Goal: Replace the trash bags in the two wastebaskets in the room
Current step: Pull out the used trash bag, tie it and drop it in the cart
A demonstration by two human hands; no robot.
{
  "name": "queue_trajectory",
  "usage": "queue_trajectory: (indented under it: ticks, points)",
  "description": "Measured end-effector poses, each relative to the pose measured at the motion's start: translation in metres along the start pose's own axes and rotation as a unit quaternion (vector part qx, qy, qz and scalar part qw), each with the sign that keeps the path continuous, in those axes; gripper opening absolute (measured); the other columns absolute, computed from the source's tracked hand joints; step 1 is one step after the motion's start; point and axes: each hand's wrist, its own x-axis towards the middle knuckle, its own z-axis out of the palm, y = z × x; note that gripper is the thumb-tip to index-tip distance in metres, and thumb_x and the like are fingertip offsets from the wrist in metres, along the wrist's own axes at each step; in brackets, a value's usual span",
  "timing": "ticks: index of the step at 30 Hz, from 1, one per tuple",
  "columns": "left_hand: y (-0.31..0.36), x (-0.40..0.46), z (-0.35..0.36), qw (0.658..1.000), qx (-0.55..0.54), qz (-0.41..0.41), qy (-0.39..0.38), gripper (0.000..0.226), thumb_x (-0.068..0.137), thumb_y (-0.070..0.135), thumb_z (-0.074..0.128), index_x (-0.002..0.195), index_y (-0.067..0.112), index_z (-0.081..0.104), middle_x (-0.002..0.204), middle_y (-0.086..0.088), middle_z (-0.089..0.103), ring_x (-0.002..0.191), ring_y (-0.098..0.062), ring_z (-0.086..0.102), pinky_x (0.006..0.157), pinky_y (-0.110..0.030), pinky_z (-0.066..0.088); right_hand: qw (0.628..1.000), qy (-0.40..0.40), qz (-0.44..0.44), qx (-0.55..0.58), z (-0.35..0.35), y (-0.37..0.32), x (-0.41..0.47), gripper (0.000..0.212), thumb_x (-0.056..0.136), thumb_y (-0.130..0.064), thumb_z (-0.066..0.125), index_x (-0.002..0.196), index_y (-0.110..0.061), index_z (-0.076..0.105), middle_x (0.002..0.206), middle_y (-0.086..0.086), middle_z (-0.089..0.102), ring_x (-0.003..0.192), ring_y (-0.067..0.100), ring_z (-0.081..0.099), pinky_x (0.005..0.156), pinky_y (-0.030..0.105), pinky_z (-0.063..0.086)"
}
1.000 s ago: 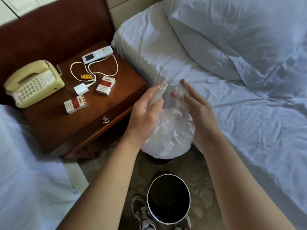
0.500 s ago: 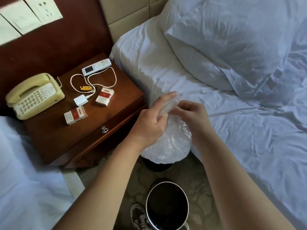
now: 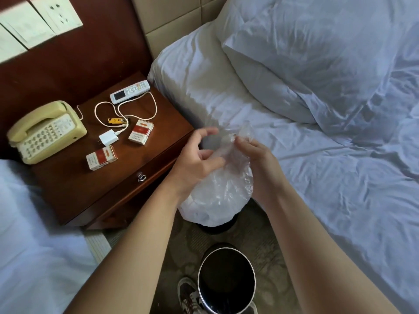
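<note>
Clear, crinkled plastic is what we have between our hands: one trash bag (image 3: 217, 191), hanging with its long axis running down from our fingers toward the floor, its rounded bottom nearly over a dark object (image 3: 216, 226) on the carpet that we cannot identify for certain, since only its edge shows beneath the bag. Our left hand (image 3: 197, 159) has its fingers curled and partly spread at the bag's upper left, thumb and forefinger apart and touching the film; our right hand (image 3: 254, 152) is pinched together on the gathered top of the bag. Both hands sit at the bag's mouth, so the move we judge to be next, opening that mouth, depends on pulling the two sides apart left and right. One black wastebasket (image 3: 226, 279) stands directly below and nearer to us, upright and bare inside as far as we can tell, with the bag well above and slightly beyond it; we would need to bring the bag down and toward us. On the table (image 3: 74, 191) to the left we count one telephone (image 3: 45, 132), one remote control (image 3: 130, 91), one charger with cable (image 3: 108, 138) and two red-and-white packs (image 3: 141, 132). One pillow (image 3: 317, 64) lies on the bed (image 3: 340, 177) at right.
</note>
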Motion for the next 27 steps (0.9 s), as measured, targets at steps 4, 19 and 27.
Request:
queue_trajectory:
  ticks: [4, 19, 27]
  points:
    - [0.009, 0.0, -0.009, 0.992, -0.057, -0.092, -0.062, 0.039, 0.072, 0.015, 0.078, 0.11, 0.011, 0.067, 0.102, -0.015, 0.073, 0.091, -0.024, 0.071, 0.079, -0.034, 0.055, 0.998, -0.066, 0.016, 0.013, -0.006, -0.001, 0.003, 0.017, 0.088, -0.013, 0.051, 0.079, -0.005, 0.062, 0.09, 0.019, 0.061, 0.095, 0.034, 0.062, 0.089, 0.045, 0.048]
    - [0.019, -0.005, -0.003, 0.988, -0.094, -0.106, 0.063, 0.027, 0.097, 0.019, 0.055, 0.112, 0.003, 0.07, 0.105, -0.017, 0.073, 0.095, -0.028, 0.071, 0.079, -0.035, 0.058, 0.59, 0.152, -0.39, -0.69, -0.005, 0.02, -0.008, 0.018, 0.085, -0.011, 0.066, 0.098, -0.019, 0.076, 0.104, 0.01, 0.061, 0.08, 0.025, 0.058, 0.051, 0.029, 0.045]
    - [0.018, -0.013, -0.009, 0.995, 0.013, -0.036, 0.097, 0.013, 0.086, 0.016, 0.07, 0.076, 0.02, 0.078, 0.083, -0.004, 0.076, 0.084, -0.02, 0.071, 0.076, -0.036, 0.055, 0.697, 0.085, -0.412, -0.581, -0.01, 0.024, -0.009, 0.019, 0.086, -0.012, 0.062, 0.097, -0.013, 0.077, 0.108, 0.006, 0.065, 0.087, 0.023, 0.062, 0.072, 0.036, 0.05]
